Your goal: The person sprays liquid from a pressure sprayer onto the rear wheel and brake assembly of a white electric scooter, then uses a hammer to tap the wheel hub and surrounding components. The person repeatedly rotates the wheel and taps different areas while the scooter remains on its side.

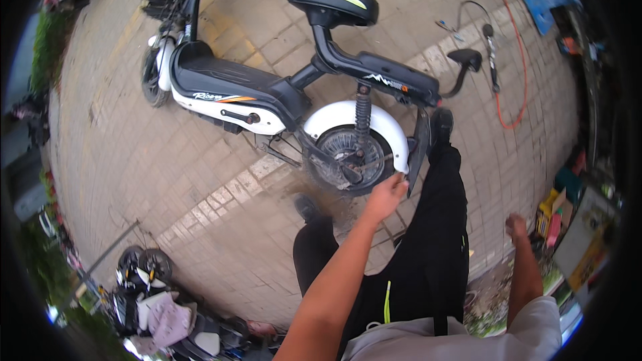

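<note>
A black and white electric scooter [257, 87] stands on the paving, with a black saddle [334, 4] and a white rear fender [364, 115] over its rear wheel [349, 155]. My left hand [388, 198] is closed at the lower end of that fender, its fingertips at the fender's edge. Whatever it grips, if anything, is hidden. Out to the right, away from the scooter, my right hand [515, 226] hangs with fingers curled in. Too little of its inside shows to tell whether it holds something.
An orange hose [523, 60] with a black and silver tool [491, 60] lies right of the scooter. A blue metal stand [540, 8] is at the upper right, and a yellow box [545, 212] sits at the right. Other parked scooters [167, 314] stand at lower left. My legs straddle beside the rear wheel.
</note>
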A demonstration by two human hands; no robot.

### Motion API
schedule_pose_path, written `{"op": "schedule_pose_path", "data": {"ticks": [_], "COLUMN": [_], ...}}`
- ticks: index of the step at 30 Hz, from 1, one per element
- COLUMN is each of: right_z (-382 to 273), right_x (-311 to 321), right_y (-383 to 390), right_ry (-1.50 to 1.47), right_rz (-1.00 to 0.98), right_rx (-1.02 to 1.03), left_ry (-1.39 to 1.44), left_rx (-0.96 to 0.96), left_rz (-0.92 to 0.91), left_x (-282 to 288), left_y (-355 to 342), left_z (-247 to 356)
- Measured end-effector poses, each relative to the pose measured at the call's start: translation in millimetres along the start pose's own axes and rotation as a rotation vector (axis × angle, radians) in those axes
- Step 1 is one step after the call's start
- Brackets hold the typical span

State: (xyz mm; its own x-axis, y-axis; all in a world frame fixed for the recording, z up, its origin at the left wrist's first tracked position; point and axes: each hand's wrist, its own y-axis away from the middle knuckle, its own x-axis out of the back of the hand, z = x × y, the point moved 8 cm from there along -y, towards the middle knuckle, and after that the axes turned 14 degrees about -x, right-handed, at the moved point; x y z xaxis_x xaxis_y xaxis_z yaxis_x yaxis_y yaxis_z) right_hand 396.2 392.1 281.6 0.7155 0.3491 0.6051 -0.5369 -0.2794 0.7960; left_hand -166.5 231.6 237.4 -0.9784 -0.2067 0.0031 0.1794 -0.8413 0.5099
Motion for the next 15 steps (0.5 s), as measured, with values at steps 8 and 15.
{"op": "schedule_pose_path", "data": {"ticks": [8,15], "right_z": [457.6,532.6], "right_x": [-100.3,-239.9], "right_y": [223.7,201.5], "right_ry": [0.572,0.028], "right_rz": [-0.074,-0.087], "right_rx": [0.021,-0.218], "left_ry": [-0.650,-0.846], "left_rx": [0.257,0.240], "left_rz": [-0.017,-0.259], "left_x": [219.3,243.8], "left_y": [209.2,246.3], "left_z": [-159.8,-216.2]}}
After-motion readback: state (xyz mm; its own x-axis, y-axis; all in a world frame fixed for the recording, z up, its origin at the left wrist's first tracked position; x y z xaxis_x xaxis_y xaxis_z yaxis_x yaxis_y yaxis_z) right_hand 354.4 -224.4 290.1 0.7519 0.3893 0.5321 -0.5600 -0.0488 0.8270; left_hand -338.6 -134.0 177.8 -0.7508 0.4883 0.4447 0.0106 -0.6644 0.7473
